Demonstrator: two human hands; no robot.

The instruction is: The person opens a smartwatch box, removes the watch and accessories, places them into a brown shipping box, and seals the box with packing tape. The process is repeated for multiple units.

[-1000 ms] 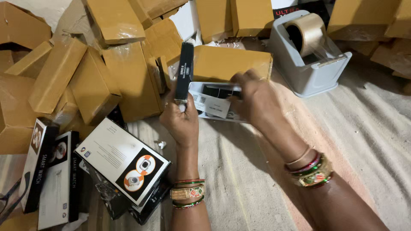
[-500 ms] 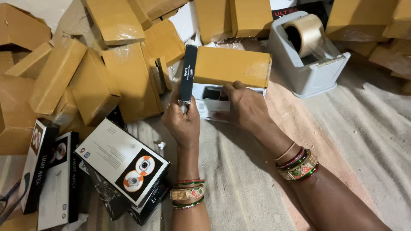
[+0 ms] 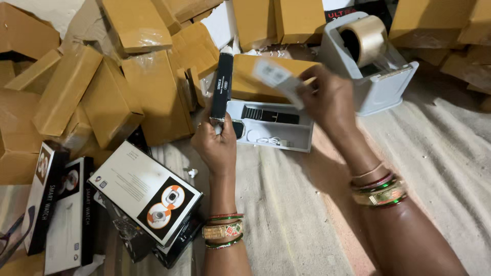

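— Left hand (image 3: 219, 145) first: what has it got?

— Its fingers are wrapped round the lower end of a long black box lid (image 3: 222, 87), which stands upright on its narrow end. The right hand (image 3: 327, 99) is raised beside it, fingertips pinched on a small white paper slip (image 3: 276, 76) that shows blurred. Both wrists wear stacks of coloured bangles.

— And around them, biggest things first?

— A pale, coarse cloth sheet (image 3: 440, 153) covers the floor under everything. Across the top and left lies a heap of brown cardboard cartons (image 3: 107, 97), many tilted against one another. At the upper right sits a grey tape dispenser (image 3: 378, 76) carrying a roll of tan packing tape (image 3: 364, 37).

— What lies nearer the hands?

— At lower left, a white and black printed box (image 3: 143, 197) with round orange pictures rests tilted on a darker box. Left of it stand two narrow black and white boxes (image 3: 59, 204), side by side. Just behind the left hand, touching the cartons, sits an open white tray box (image 3: 302, 135); it holds a black watch strap (image 3: 270, 114) along its upper part and a coiled white cable (image 3: 268, 140) near its front wall.

— Is the lid touching the tray?

— I cannot tell; its bottom end is hidden in the left hand, just at the tray's left end. The slip hangs above the tray, apart from it.

— Anything smaller?

— A tiny white scrap (image 3: 192, 173) on the sheet, just left of the left wrist.
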